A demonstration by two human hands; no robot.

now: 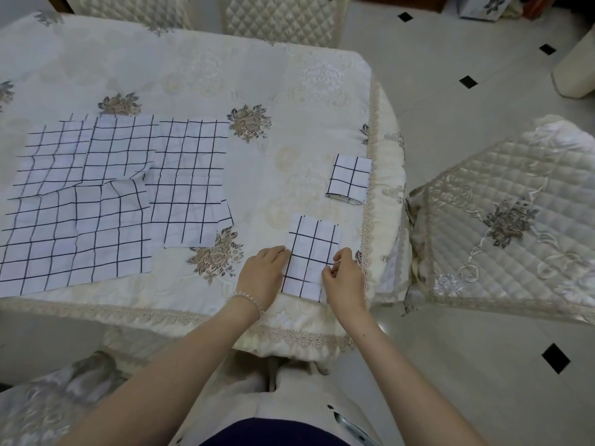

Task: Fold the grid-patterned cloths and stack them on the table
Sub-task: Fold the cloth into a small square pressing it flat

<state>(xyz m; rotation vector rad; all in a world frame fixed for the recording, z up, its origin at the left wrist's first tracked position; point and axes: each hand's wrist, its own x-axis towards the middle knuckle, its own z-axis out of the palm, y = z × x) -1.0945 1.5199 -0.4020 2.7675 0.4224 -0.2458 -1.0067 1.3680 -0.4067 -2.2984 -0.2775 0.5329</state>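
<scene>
A white cloth with a black grid, folded into a narrow strip (311,249), lies near the table's front right edge. My left hand (264,274) rests flat against its left side. My right hand (343,274) pinches its right edge near the lower end. A smaller folded grid cloth (350,179) lies farther back by the right edge of the table. Several unfolded grid cloths (106,194) lie spread and overlapping on the left half of the table.
The table (264,75) wears a cream embroidered cover with lace trim. Quilted chairs stand to the right (502,226), behind the table (280,17) and at the lower left (48,400). The floor is pale tile with black diamonds.
</scene>
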